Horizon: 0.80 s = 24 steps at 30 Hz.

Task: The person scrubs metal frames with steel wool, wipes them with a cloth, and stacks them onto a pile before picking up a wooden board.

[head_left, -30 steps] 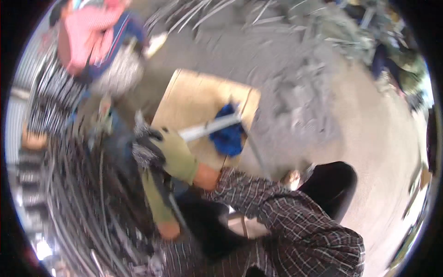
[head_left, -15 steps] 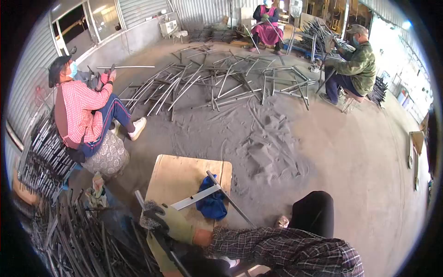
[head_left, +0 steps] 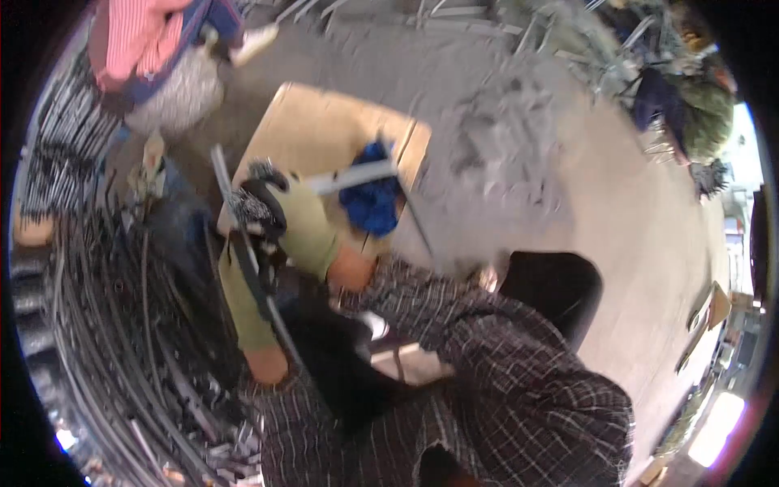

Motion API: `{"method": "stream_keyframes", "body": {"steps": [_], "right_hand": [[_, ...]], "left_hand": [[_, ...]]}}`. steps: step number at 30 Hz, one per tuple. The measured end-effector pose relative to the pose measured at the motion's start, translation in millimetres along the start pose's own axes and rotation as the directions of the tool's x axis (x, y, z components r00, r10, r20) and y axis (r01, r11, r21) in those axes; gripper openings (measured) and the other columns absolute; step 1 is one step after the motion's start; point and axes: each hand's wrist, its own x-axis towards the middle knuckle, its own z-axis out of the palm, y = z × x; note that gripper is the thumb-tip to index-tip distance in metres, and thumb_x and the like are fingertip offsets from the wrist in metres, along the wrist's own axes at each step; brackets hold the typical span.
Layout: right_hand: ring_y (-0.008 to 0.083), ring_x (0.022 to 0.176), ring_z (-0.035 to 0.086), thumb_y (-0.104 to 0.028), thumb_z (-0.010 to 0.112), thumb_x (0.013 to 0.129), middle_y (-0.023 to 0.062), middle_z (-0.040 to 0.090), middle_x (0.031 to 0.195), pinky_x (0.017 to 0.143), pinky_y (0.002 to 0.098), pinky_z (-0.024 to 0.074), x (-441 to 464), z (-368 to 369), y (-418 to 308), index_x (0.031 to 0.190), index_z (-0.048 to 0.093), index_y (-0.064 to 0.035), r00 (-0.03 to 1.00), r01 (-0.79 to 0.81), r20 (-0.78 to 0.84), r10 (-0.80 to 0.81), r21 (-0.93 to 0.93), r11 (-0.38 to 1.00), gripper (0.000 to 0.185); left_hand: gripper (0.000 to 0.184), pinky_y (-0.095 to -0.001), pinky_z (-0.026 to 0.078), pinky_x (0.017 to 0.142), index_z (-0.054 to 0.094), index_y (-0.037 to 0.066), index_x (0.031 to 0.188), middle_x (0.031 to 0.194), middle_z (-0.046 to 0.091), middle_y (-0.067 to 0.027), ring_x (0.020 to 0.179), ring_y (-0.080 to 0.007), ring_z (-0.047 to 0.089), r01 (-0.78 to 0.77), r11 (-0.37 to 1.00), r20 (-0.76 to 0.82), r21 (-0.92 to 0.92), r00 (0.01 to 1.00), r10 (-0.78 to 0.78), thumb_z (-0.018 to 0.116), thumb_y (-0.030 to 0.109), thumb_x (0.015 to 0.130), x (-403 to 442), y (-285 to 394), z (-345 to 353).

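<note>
A long grey metal tube (head_left: 284,325) slants across my lap, its upper end above the left edge of a wooden board. My right hand (head_left: 284,213), in a green and dark glove, is closed around its upper part. Just below, my left hand (head_left: 243,280), in a like glove, is closed on the same tube; its fingers are partly hidden. On the wooden board (head_left: 308,122) lie a crumpled blue cloth (head_left: 369,199), a flat light metal bar (head_left: 353,175) and a thin dark rod (head_left: 418,219) leaning past the board's edge.
Many dark tubes (head_left: 122,325) are heaped on my left. A person in a pink checked top (head_left: 138,40) sits at the upper left, another in green (head_left: 702,118) at the upper right. Grey powder (head_left: 511,154) covers the floor beyond the board.
The view has tipped down since half a second ago, so the board and my hands appear higher. Both hands stay on the tube, which now shows more of its length.
</note>
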Motion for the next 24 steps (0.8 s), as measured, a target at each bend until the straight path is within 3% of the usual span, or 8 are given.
{"method": "stream_keyframes", "body": {"steps": [2,5,9,11,16,19,22,24], "right_hand": [[0.0342,0.103,0.057,-0.013,0.065,0.076,0.0195,0.059,0.119,0.085,0.0427,0.0475,-10,9,41,0.111,0.060,-0.0014,0.878,-0.236,0.311,0.364,-0.380,0.894,0.037],[0.0296,0.084,0.063,-0.020,0.057,0.090,0.0138,0.065,0.090,0.075,0.0397,0.0502,-46,-22,175,0.102,0.059,-0.0020,0.703,-0.577,0.147,0.696,0.689,0.438,0.022],[0.0297,0.085,0.064,-0.028,0.055,0.092,0.0127,0.065,0.092,0.072,0.0393,0.0503,-81,-74,237,0.110,0.059,-0.0062,0.877,-0.293,0.165,0.452,-0.562,0.773,0.029],[0.0354,0.093,0.064,-0.006,0.065,0.078,0.0178,0.065,0.099,0.077,0.0427,0.0506,-55,-44,162,0.112,0.060,-0.0057,0.794,-0.607,0.001,0.607,-0.024,0.794,0.034],[0.0441,0.103,0.054,-0.001,0.063,0.072,0.0232,0.055,0.112,0.088,0.0468,0.0449,-43,-13,112,0.118,0.055,-0.0034,0.974,-0.224,-0.043,0.220,-0.158,0.962,0.047],[0.0392,0.094,0.064,-0.014,0.058,0.086,0.0203,0.066,0.102,0.077,0.0440,0.0506,-70,-62,191,0.116,0.059,-0.0061,0.756,-0.653,-0.149,0.637,-0.237,0.719,0.031],[0.0367,0.084,0.067,-0.024,0.060,0.085,0.0173,0.069,0.089,0.074,0.0468,0.0520,-130,-134,245,0.096,0.069,-0.0078,0.914,-0.387,-0.066,0.400,-0.428,0.816,0.021],[0.0297,0.087,0.068,-0.020,0.057,0.090,0.0158,0.071,0.096,0.072,0.0407,0.0523,-158,-143,242,0.111,0.064,-0.0085,0.618,-0.781,-0.192,0.762,-0.259,0.568,0.025]], "left_hand": [[0.029,-0.0247,0.039,0.035,0.056,-0.003,0.107,0.068,0.059,-0.0051,0.040,-0.0096,0.049,0.130,0.989,0.063,-0.075,0.990,-0.125,0.044,0.023,0.101,4,1,-10],[0.031,-0.0216,0.032,0.036,0.058,0.000,0.100,0.062,0.051,-0.0008,0.040,-0.0064,0.044,0.328,0.923,0.097,-0.201,0.944,-0.314,0.046,0.029,0.101,3,15,-7],[0.030,-0.0212,0.029,0.035,0.057,0.001,0.098,0.059,0.045,0.0010,0.039,-0.0064,0.041,0.365,0.916,0.071,-0.165,0.931,-0.358,0.047,0.029,0.101,7,23,3],[0.026,-0.0221,0.030,0.034,0.056,0.001,0.101,0.059,0.047,0.0000,0.037,-0.0065,0.040,0.375,0.908,0.095,-0.187,0.927,-0.363,0.046,0.024,0.100,12,17,2],[0.025,-0.0226,0.030,0.032,0.056,-0.001,0.102,0.061,0.051,-0.0018,0.036,-0.0069,0.040,0.370,0.904,0.130,-0.213,0.928,-0.349,0.046,0.021,0.099,7,22,1],[0.025,-0.0228,0.030,0.032,0.056,-0.001,0.102,0.061,0.051,-0.0016,0.036,-0.0072,0.040,0.363,0.909,0.126,-0.206,0.931,-0.343,0.046,0.022,0.100,6,22,2],[0.027,-0.0230,0.030,0.032,0.056,-0.001,0.102,0.060,0.050,-0.0013,0.036,-0.0074,0.040,0.359,0.909,0.140,-0.214,0.932,-0.335,0.046,0.024,0.100,13,17,1],[0.028,-0.0232,0.029,0.032,0.056,-0.001,0.102,0.059,0.048,-0.0010,0.036,-0.0074,0.040,0.389,0.892,0.167,-0.230,0.919,-0.358,0.047,0.026,0.100,11,17,0]]}}
